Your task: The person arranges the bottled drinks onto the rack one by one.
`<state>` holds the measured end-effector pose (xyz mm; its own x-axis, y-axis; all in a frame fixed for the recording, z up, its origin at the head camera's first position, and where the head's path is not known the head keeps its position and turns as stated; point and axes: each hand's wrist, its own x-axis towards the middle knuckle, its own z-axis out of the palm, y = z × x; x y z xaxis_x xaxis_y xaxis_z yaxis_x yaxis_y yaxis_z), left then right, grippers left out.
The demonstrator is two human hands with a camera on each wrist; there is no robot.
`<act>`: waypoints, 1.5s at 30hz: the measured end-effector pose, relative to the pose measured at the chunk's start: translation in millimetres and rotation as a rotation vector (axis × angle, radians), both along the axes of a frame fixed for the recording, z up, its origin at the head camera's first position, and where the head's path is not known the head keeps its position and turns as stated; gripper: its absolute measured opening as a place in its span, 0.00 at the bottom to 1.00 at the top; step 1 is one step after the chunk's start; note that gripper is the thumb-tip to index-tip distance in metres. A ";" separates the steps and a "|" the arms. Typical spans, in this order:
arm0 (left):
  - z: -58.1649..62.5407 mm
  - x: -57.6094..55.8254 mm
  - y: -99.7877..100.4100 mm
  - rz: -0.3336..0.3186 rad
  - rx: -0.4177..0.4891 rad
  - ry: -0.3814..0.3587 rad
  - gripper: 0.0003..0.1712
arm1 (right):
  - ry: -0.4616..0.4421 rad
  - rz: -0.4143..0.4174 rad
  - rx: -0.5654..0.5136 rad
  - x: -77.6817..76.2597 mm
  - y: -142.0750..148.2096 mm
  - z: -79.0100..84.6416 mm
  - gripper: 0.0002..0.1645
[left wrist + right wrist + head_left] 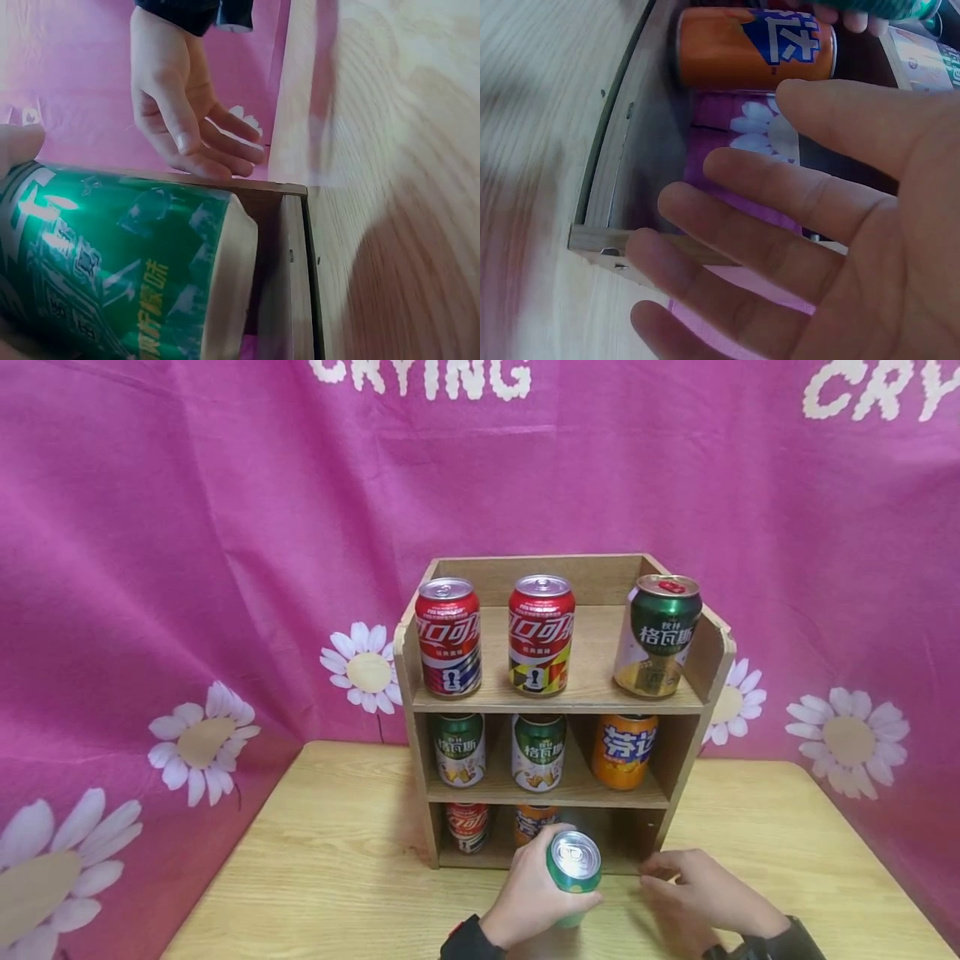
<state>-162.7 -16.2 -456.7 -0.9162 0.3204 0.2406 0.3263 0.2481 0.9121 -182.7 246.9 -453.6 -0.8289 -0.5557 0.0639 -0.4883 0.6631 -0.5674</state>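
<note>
My left hand (528, 893) grips a green soda can (574, 860) upright in front of the bottom level of a small wooden shelf (487, 703). Seen from the left wrist, the green can (120, 262) is close to the shelf's lower front edge. At the shelf's bottom right corner is my right hand (697, 889), its fingers extended and holding nothing; whether they touch the wood I cannot tell. On the bottom level stand a red cola can (467, 827) and, partly hidden behind my left hand, an orange soda can (534, 822).
Two red cola cans (448, 639) and a green-and-gold can (658, 639) stand on the top level. The middle level holds two green-and-white cans (460, 752) and an orange can (625, 752). A pink flowered cloth (225, 527) hangs behind the wooden table (322, 843).
</note>
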 end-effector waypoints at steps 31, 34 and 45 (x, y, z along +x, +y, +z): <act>-21.8 -36.3 52.0 0.140 0.043 -0.038 0.40 | -0.020 0.007 -0.008 -1.6 8.9 -3.1 0.11; -21.8 -40.1 53.9 0.149 0.046 -0.031 0.42 | -0.031 0.001 -0.002 -1.7 8.5 -1.6 0.12; -26.9 -56.5 67.9 0.216 0.042 -0.071 0.46 | -0.035 0.000 -0.011 -1.8 7.2 -6.4 0.14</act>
<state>-219.2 51.6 -483.6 -0.9775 0.1063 0.1823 0.2047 0.2665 0.9419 -184.5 254.1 -460.0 -0.8306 -0.5553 0.0412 -0.4682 0.6565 -0.5914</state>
